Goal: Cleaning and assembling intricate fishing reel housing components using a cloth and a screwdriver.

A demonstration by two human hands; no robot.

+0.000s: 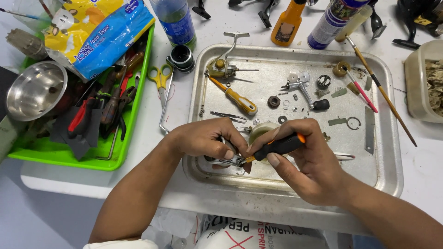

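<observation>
Over the near edge of the metal tray my left hand pinches a small metal reel part, fingers curled tight on it, while my right hand grips a black-and-orange screwdriver, tip on the part; I judge a screw is being worked, so next I need the tip kept seated and turned steadily. Further up the tray lie a yellow screwdriver, a crank handle, washers and a stripped reel body; left of the tray, scissors and a green tool tray.
</observation>
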